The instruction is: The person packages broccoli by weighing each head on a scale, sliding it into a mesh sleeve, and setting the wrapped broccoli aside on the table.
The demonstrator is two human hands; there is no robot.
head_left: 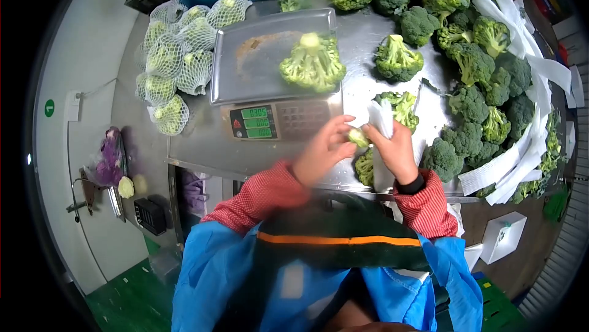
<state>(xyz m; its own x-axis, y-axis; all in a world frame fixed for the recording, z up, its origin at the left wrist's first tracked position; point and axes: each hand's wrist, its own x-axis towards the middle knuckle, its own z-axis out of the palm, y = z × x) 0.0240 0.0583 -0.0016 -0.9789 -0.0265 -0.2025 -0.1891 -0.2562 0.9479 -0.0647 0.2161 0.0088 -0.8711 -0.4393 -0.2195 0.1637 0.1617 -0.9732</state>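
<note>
A broccoli head [368,163] lies stem up near the table's front edge, partly covered by my right hand [394,151], whose fingers are wrapped round a white net sleeve [381,120]. Close on its left is my left hand [324,148], fingers apart, beside the pale cut stem [358,137]; whether it touches the stem is unclear. Another broccoli head [313,65] rests stem up on the steel scale [245,62], whose green display [256,121] reads 0.305 on top. Behind my right hand lies one more broccoli piece [405,111].
Several net-wrapped heads [165,56] are piled left of the scale. Many loose broccoli heads [469,108] fill the right side, with white net sleeves [521,148] along their outer edge. A purple vegetable [110,157] and a black basket [150,216] are at the far left.
</note>
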